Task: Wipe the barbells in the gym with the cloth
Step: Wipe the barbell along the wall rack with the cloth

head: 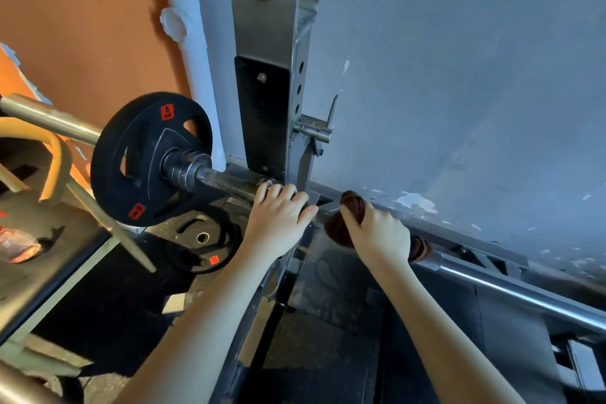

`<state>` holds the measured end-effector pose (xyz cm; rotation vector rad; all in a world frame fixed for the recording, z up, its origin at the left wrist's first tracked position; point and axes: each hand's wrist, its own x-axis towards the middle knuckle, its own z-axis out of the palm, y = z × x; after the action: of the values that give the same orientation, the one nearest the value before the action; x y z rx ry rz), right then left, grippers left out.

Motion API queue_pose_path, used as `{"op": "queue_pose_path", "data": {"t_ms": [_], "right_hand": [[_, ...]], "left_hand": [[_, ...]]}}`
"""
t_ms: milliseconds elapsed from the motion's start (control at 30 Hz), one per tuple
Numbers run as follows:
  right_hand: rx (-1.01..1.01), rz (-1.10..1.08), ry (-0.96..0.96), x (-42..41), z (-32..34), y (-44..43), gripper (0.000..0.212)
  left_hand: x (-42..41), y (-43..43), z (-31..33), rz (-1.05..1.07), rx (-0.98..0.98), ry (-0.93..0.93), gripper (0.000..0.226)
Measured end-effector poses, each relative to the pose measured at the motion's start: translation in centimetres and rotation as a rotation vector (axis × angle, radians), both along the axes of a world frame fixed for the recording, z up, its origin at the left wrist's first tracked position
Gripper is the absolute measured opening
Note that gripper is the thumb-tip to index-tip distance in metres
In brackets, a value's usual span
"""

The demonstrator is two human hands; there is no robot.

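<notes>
Two hands on one barbell (511, 292), mid-wipe just right of the rack upright (262, 43).

The left hand (278, 210) has its fingers curled together over the bar where it sits in the rack, between the upright and the black 5 kg plate (147, 157) on the left sleeve. The right hand (380, 233) is clamped round a dark reddish cloth (352, 203) bunched about the shaft, and more cloth shows at the heel of the hand. To do this well, I judge the left hand should pin the bar so it cannot roll. The right should squeeze the cloth fully round the steel and slide it right along the bare shaft, twisting to work the knurling. The stretch under the left hand will need its own pass.
</notes>
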<state>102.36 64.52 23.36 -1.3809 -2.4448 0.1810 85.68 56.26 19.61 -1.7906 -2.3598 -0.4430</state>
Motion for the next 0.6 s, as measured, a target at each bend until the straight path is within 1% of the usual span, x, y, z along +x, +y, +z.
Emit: {"op": "queue_pose_path", "data": {"t_ms": [33,67,100,133,167,233,267,333,400,467,533,567,600], "right_hand": [[-0.174,-0.083,-0.018,-1.0,0.6,0.5,0.048],[-0.284,-0.114,-0.025,-1.9,0.8,1.1,0.051],[-0.323,-0.102,-0.029,-2.3,0.9,1.2,0.052],[-0.305,-0.065,-0.035,-2.2,1.1,0.7,0.05],[-0.23,-0.02,-0.063,-1.3,0.9,0.3,0.046],[0.058,0.087,-0.05,1.6,-0.7,-0.6,0.042],[0.169,0.117,-0.031,3.0,-1.5,-0.9,0.044],[0.271,0.096,0.03,4.7,-2.5,-0.6,0.045],[0.244,0.033,0.061,3.6,-1.9,-0.7,0.037],[0.08,-0.012,-0.001,0.1,-0.6,-1.1,0.04],[0.013,0.053,-0.058,-2.6,-0.7,-1.2,0.045],[-0.019,0.086,-0.054,-2.9,-0.7,-1.3,0.045],[-0.005,0.117,-0.05,-2.4,-0.7,-1.3,0.042]], "left_hand": [[0.0,0.0,0.0,0.007,0.007,-0.01,0.057],[0.0,0.0,0.0,0.017,0.009,-0.018,0.056],[0.0,0.0,0.0,0.025,0.011,-0.017,0.055],[0.0,0.1,-0.1,0.028,0.018,-0.011,0.054],[0.0,0.0,-0.2,0.029,0.03,-0.003,0.053],[-0.1,0.1,-0.3,0.027,0.055,0.003,0.05],[-0.1,0.0,-0.3,0.025,0.056,-0.001,0.048],[-0.1,-0.2,-0.4,0.02,0.052,-0.011,0.045],[0.0,-0.3,-0.4,0.023,0.052,-0.007,0.045],[0.1,-0.4,-0.4,0.035,0.048,0.007,0.046],[0.2,-0.5,-0.4,0.04,0.058,0.024,0.046],[0.2,-0.6,-0.3,0.036,0.058,0.027,0.047],[0.1,-0.7,-0.3,0.027,0.052,0.028,0.047]]}}
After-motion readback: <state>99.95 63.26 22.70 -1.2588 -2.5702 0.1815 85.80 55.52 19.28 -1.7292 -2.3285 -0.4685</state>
